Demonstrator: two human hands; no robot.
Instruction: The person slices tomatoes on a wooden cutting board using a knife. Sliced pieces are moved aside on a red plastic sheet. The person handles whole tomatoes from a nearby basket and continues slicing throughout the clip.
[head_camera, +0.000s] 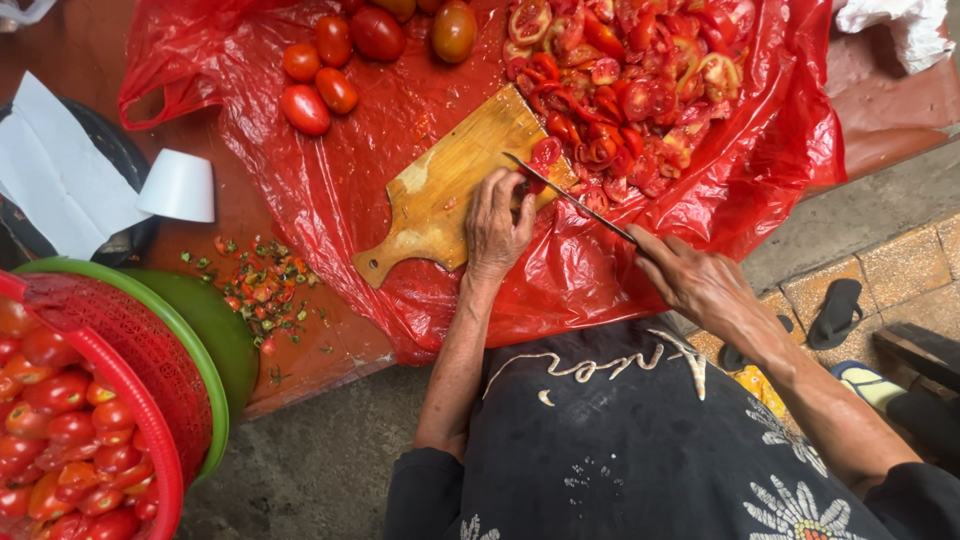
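While left hand (497, 225) pins tomato piece (527, 186) on cutting board (440, 195), 12 o'clock from body, right hand (690, 275) clenches knife (568, 194); tomato looks soft, wet, slippery, so hold by firm skin side

The near end of the cutting board (440, 200) lay bare. Its far end was hemmed by the heap of cut tomatoes (630, 80), touching the board's edge. Whole tomatoes (320, 80) blocked the far left; bare red plastic sheet (330, 200) separated them from the board.
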